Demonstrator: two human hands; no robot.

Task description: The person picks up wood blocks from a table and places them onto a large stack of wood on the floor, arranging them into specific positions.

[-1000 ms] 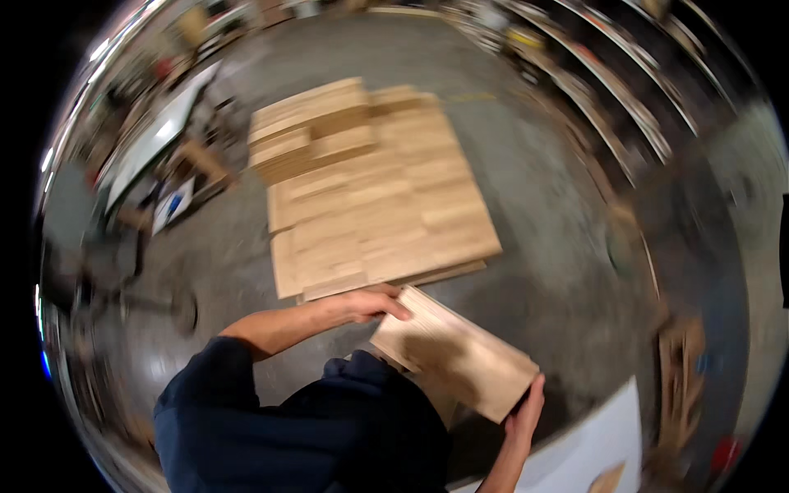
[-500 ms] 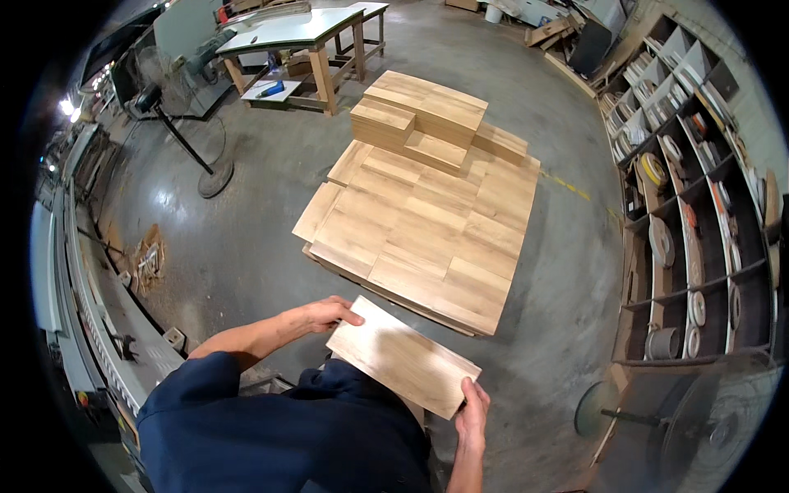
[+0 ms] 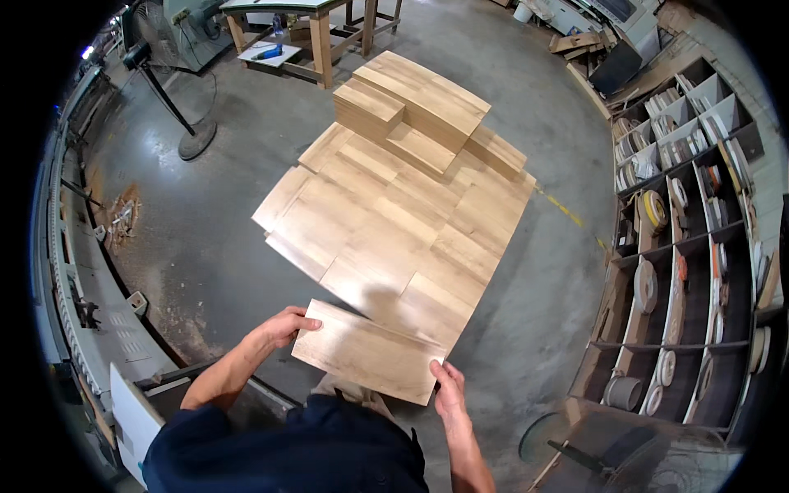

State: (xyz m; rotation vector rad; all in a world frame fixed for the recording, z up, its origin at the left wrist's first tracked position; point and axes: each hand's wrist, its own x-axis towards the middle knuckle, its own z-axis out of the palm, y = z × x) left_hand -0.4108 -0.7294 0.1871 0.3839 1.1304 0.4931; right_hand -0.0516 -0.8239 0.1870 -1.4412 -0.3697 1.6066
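Observation:
A rectangular wood-grain board (image 3: 366,353) is held level in front of my body, just short of a large stack of similar boards. My left hand (image 3: 289,325) grips its left end, thumb on top and fingers underneath. At the opposite end, my right hand (image 3: 448,384) clasps the edge with its thumb on the upper face. The low, wide stack of boards (image 3: 386,209) spreads out beyond, its top made of many pieces side by side. On its far part rises a higher pile of boards (image 3: 427,90) in uneven steps.
Shelves (image 3: 674,246) with edging rolls line the right side. A pedestal fan (image 3: 197,141) stands at far left, near a worktable (image 3: 322,57) with a blue tool (image 3: 268,52) on its lower shelf. A long machine (image 3: 99,304) runs along the left; scraps (image 3: 123,215) lie nearby.
Both hands have carried the board closer to the near edge of the stack and slightly left in view. My view has shifted; the grip on both ends stays the same.

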